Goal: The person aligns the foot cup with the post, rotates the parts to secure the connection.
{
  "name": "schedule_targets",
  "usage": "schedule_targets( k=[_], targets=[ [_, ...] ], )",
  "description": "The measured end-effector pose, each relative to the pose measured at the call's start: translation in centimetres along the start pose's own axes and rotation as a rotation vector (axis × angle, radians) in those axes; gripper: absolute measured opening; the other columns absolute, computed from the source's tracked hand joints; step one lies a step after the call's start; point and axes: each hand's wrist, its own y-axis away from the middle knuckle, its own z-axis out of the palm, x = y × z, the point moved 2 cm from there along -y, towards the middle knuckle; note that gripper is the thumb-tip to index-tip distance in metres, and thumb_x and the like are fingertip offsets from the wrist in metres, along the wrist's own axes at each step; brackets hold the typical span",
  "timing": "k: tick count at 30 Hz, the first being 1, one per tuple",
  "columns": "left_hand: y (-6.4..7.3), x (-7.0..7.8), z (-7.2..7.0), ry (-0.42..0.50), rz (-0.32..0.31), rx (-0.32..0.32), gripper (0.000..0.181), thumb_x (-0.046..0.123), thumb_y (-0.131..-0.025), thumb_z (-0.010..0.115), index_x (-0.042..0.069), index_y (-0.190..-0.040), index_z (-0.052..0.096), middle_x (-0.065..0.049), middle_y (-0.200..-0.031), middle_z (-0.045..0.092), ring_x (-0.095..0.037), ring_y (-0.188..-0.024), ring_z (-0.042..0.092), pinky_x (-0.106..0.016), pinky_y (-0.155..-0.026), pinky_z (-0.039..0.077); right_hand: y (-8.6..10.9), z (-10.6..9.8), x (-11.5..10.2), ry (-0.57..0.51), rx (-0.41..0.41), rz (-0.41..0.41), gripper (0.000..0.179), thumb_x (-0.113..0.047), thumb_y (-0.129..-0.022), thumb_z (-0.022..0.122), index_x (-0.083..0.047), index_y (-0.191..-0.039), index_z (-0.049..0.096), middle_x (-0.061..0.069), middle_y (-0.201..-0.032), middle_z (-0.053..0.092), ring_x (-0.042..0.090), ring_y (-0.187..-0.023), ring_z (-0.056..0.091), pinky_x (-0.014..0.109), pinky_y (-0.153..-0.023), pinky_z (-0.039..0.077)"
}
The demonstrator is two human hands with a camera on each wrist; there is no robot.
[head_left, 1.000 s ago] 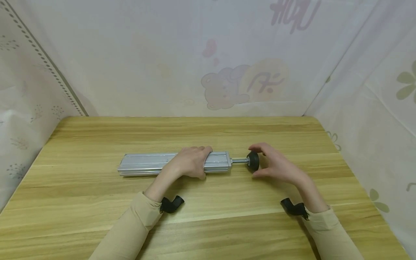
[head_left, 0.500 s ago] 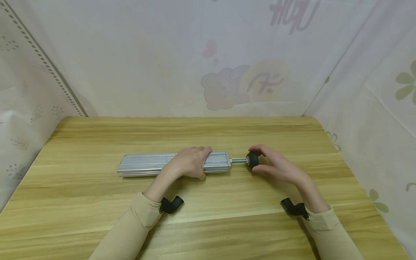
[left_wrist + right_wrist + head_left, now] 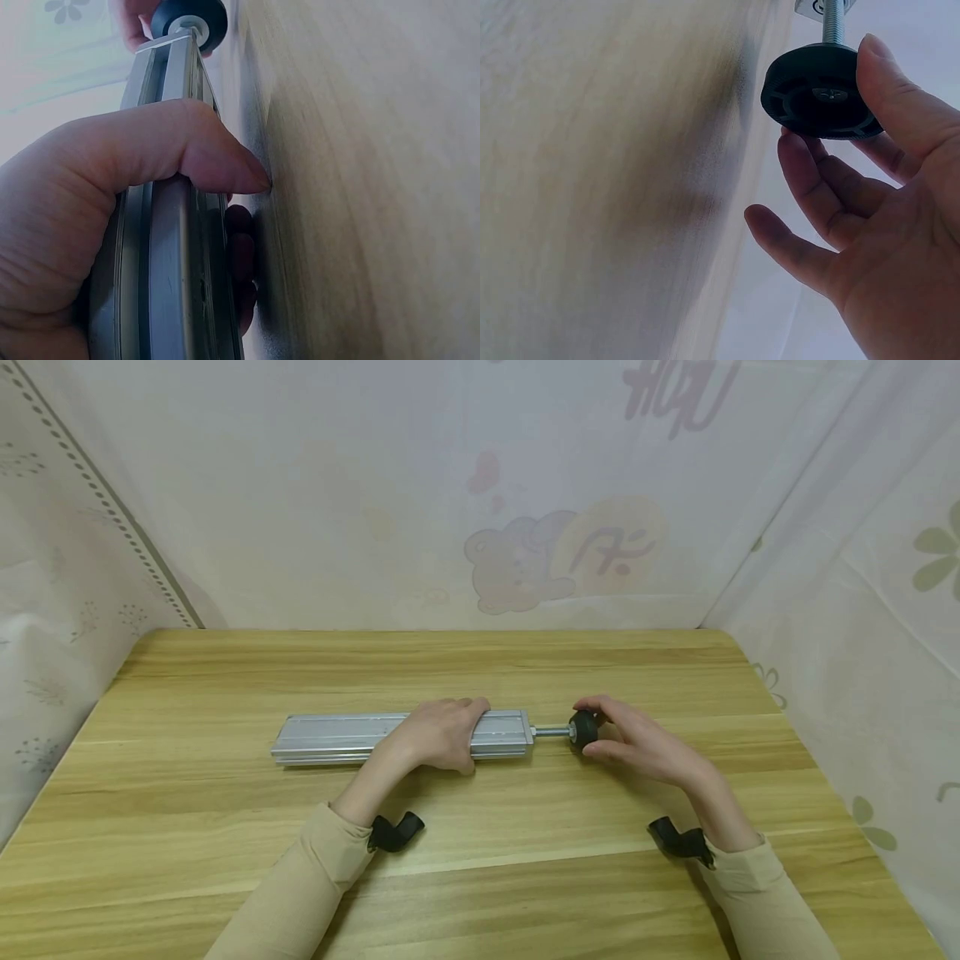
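Observation:
A silver aluminium profile (image 3: pixel 330 739) lies lengthwise on the table. My left hand (image 3: pixel 435 739) grips it from above near its right end; in the left wrist view the thumb (image 3: pixel 217 154) wraps over one side and fingertips show beyond the other. From the profile's right end a threaded rod (image 3: pixel 552 731) sticks out, bearing the round black base of a levelling foot (image 3: pixel 582 729). My right hand (image 3: pixel 645 743) pinches that base at its rim between thumb and fingers. The right wrist view shows the ribbed underside of the levelling foot (image 3: pixel 795 105), with the little finger held away from it.
The wood-grain table (image 3: pixel 480 877) extends around the profile, its far edge meeting a patterned cloth backdrop (image 3: pixel 337 510). Black wrist-worn pieces sit at both cuffs, the left one (image 3: pixel 396 832) and the right one (image 3: pixel 678 841) hanging just over the tabletop.
My right thumb and fingers have closed in on the levelling foot's base, which they stood more widely around a second ago. The left hand and the profile have stayed in place.

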Motion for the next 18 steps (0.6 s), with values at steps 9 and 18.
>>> schedule_targets(
  k=[9,18],
  targets=[
    [0.02,0.11,0.04,0.001,-0.001,0.008,0.073,0.023,-0.069,0.083,0.011,-0.135,0.052,-0.005,-0.117,0.069,-0.023,-0.101,0.066,-0.043,-0.092,0.054,0.02,-0.03,-0.04,-0.014,-0.011,0.008,0.059,-0.025,-0.096,0.072,-0.011,-0.147,0.047,0.006,-0.139,0.060,0.020,-0.117,0.061,0.042,-0.097,0.051],
    [0.23,0.05,0.52,-0.017,0.007,0.061,0.071,0.021,-0.069,0.083,0.011,-0.132,0.053,-0.006,-0.115,0.069,-0.024,-0.100,0.066,-0.045,-0.090,0.054,0.04,-0.07,-0.35,-0.009,-0.015,0.010,0.060,-0.023,-0.096,0.072,-0.012,-0.149,0.046,0.005,-0.136,0.060,0.018,-0.111,0.060,0.035,-0.093,0.051]
  ],
)
